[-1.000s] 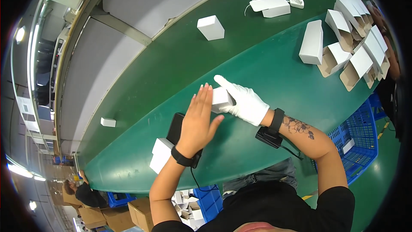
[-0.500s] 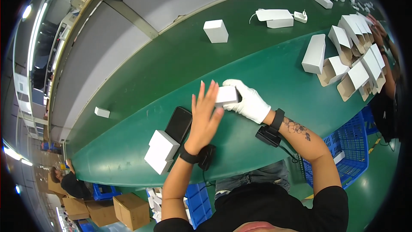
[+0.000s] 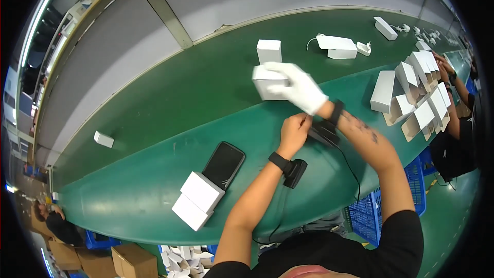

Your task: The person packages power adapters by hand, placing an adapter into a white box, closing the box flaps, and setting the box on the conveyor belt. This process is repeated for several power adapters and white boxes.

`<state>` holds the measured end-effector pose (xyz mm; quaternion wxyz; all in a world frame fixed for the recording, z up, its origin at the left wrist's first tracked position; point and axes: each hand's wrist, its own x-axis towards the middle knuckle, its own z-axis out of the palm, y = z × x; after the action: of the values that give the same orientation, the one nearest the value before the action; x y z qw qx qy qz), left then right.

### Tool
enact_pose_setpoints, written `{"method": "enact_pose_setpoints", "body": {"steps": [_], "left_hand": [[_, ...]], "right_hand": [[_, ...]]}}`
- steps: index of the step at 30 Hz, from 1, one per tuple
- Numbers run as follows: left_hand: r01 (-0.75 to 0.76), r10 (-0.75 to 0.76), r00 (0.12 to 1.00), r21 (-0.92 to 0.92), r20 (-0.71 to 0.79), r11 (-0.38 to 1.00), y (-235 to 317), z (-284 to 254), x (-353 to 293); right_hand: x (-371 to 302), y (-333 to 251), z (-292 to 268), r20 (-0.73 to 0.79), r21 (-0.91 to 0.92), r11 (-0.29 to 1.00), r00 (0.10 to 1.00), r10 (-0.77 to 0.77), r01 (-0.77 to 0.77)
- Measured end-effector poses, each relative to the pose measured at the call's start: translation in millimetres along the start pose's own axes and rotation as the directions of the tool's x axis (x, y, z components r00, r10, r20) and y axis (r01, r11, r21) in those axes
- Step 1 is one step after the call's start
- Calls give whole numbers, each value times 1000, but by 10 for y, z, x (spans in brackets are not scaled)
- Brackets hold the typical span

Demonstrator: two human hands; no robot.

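Hand, right [image 3: 298,86]: outstretched, grasping white box [image 3: 263,83] | hand, left [image 3: 295,133]: curled below, contents unclear

Up top it's a plain black shirt [image 3: 319,249] with short sleeves [image 3: 404,239], nothing fancy. The right grip [image 3: 294,86] has a thin white glove on, ending around the wrist, while the left grip [image 3: 294,133] is bare. Both wrists get a black band, one on the left wrist [image 3: 279,161] and one on the right wrist [image 3: 337,113], each with a chunky black box and a skinny black cable [image 3: 355,167]. There's dark ink [image 3: 363,127] on the right forearm, too blurry to read, plus some greyish denim [image 3: 325,224] lower down
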<state>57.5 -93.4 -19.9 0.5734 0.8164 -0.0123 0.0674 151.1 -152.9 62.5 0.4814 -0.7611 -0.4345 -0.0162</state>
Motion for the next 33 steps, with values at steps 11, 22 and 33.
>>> {"method": "enact_pose_setpoints", "body": {"steps": [11,22,33], "left_hand": [[-146,165,982,186,-91,972,-244,46,76],[-96,88,989,-60,-119,994,-304,-13,68],[16,-23,998,-116,-61,993,-95,-106,95]], "right_hand": [[1652,219,1314,174,36,999,984,-21,15],[1107,100,969,244,-216,960,962,-123,178],[118,1756,-1955,-289,-763,342,763,578,-548]]}}
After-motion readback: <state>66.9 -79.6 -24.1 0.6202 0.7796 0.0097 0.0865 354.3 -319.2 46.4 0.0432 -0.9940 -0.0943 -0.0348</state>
